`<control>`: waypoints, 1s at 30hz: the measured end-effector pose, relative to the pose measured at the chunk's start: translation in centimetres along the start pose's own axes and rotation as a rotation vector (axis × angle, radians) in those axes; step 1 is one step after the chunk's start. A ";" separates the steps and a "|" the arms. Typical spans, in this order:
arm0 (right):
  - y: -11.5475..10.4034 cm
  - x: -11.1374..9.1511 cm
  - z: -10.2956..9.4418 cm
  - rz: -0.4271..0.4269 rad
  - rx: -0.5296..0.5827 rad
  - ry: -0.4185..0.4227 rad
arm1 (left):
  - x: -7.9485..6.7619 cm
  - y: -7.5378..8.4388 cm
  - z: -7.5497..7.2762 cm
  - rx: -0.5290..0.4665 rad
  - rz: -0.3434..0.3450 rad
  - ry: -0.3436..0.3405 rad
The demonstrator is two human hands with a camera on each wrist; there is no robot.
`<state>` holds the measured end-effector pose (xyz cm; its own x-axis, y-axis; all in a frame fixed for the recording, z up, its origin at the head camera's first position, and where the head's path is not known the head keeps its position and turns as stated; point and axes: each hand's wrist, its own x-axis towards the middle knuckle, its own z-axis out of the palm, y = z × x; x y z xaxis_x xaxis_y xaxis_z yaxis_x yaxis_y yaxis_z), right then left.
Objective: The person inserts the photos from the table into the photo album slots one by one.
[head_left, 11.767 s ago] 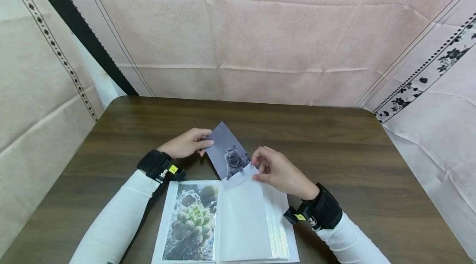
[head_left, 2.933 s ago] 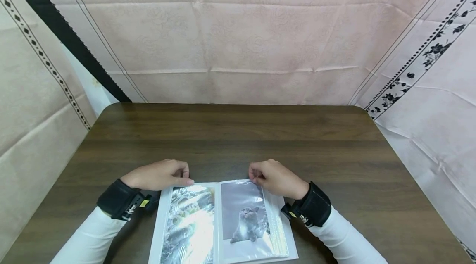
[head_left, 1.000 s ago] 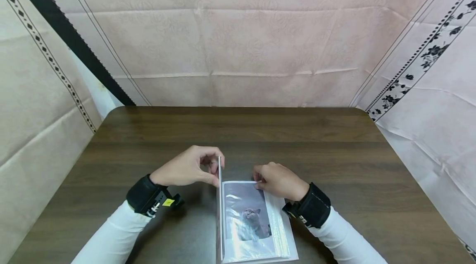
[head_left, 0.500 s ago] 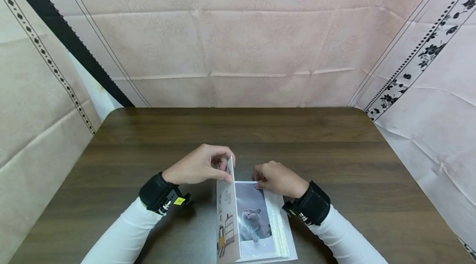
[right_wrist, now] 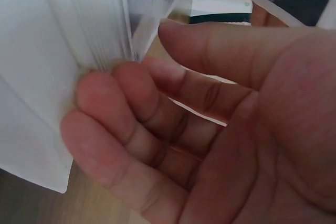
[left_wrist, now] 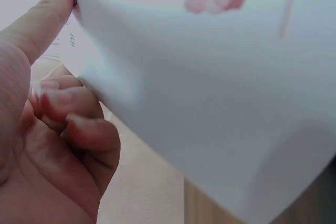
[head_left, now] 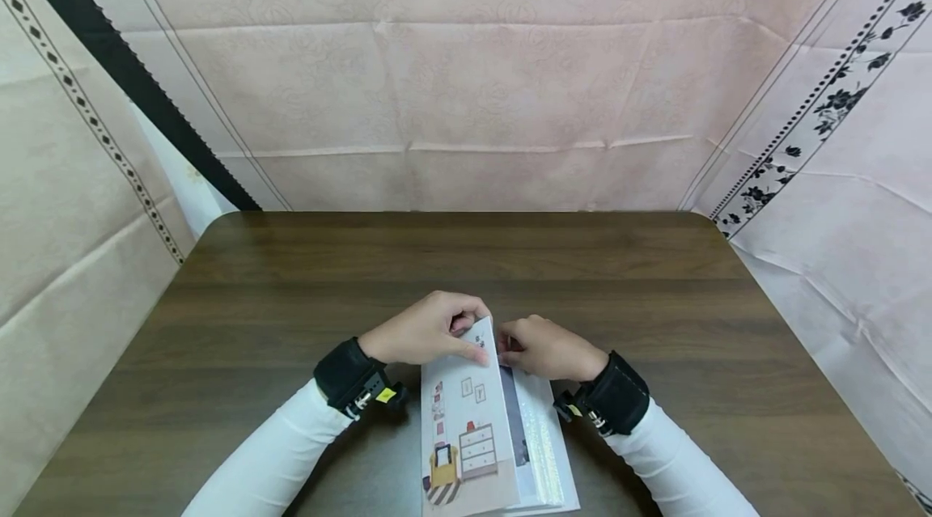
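Note:
A white photo album (head_left: 542,436) lies near the front of the table. Its front cover (head_left: 455,420), printed with a dresser and an armchair, leans rightward over the pages. My left hand (head_left: 437,328) pinches the cover's upper corner between thumb and fingers. The left wrist view shows the cover's pale face (left_wrist: 184,87) close up. My right hand (head_left: 549,349) holds the top of the page stack, its fingertips against the page edges (right_wrist: 97,24) in the right wrist view. Only a strip of the grey cat photo (head_left: 513,412) shows; the cover hides the rest.
The dark wooden table (head_left: 466,258) extends behind and to both sides of the album. Pale patterned cloth (head_left: 466,96) hangs beyond its far edge. A black strip (head_left: 131,64) runs diagonally at the upper left.
The cat photo, earlier in both hands, went into the right page's sleeve. My left hand then lifted the album's left side and swung it rightward over the photo. My right hand stays almost still.

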<state>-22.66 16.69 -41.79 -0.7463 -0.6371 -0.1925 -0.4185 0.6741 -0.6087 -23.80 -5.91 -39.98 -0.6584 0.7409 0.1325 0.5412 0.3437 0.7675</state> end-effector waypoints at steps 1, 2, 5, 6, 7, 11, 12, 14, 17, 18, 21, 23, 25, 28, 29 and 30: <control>0.1 0.0 0.0 -0.005 0.006 -0.008 | 0.1 -0.1 0.2 0.004 -0.001 -0.001; 0.1 0.0 -0.1 -0.009 0.008 -0.015 | 0.2 -0.2 0.4 0.007 -0.002 -0.003; 0.1 0.0 -0.4 -0.013 -0.017 -0.013 | 0.5 -0.6 1.0 0.014 -0.012 -0.010; 0.1 0.0 -0.4 -0.009 -0.028 -0.011 | 0.6 -0.7 1.2 0.023 -0.012 -0.014; 0.2 0.0 -0.5 -0.005 -0.041 -0.009 | 0.8 -0.9 1.4 0.033 -0.014 -0.022; 0.4 0.0 -0.7 0.012 -0.047 -0.011 | 1.2 -1.3 2.0 0.093 -0.018 -0.058; 0.5 0.0 -0.8 0.013 -0.041 -0.010 | 1.3 -1.3 2.1 0.108 -0.019 -0.066; 0.6 0.0 -0.9 0.017 -0.032 -0.009 | 1.4 -1.3 2.2 0.131 -0.020 -0.079; 0.8 0.1 -1.1 0.031 -0.015 -0.007 | 1.4 -1.1 2.1 0.156 -0.025 -0.096; 0.8 0.1 -1.1 0.036 -0.009 -0.008 | 1.4 -1.1 2.1 0.160 -0.028 -0.101; 0.8 0.1 -1.2 0.045 -0.004 -0.014 | 1.3 -1.0 2.0 0.164 -0.040 -0.122; 0.8 0.1 -1.2 0.048 -0.009 -0.014 | 1.2 -1.0 2.0 0.166 -0.043 -0.135; 0.9 0.1 -1.2 0.050 -0.021 -0.016 | 1.1 -1.2 1.9 0.171 -0.037 -0.152; 1.0 0.1 -1.3 0.049 -0.035 -0.015 | 0.8 -1.4 1.6 0.176 -0.025 -0.174; 1.1 0.1 -1.3 0.047 -0.039 -0.015 | 0.6 -1.4 1.5 0.174 -0.024 -0.181; 1.1 0.1 -1.3 0.048 -0.045 -0.016 | 0.4 -1.4 1.4 0.169 -0.026 -0.187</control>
<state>-23.84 17.88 -41.44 -0.7576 -0.6096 -0.2333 -0.4057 0.7198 -0.5633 -24.12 -5.27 -41.88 -0.5737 0.8189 -0.0163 0.6155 0.4442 0.6510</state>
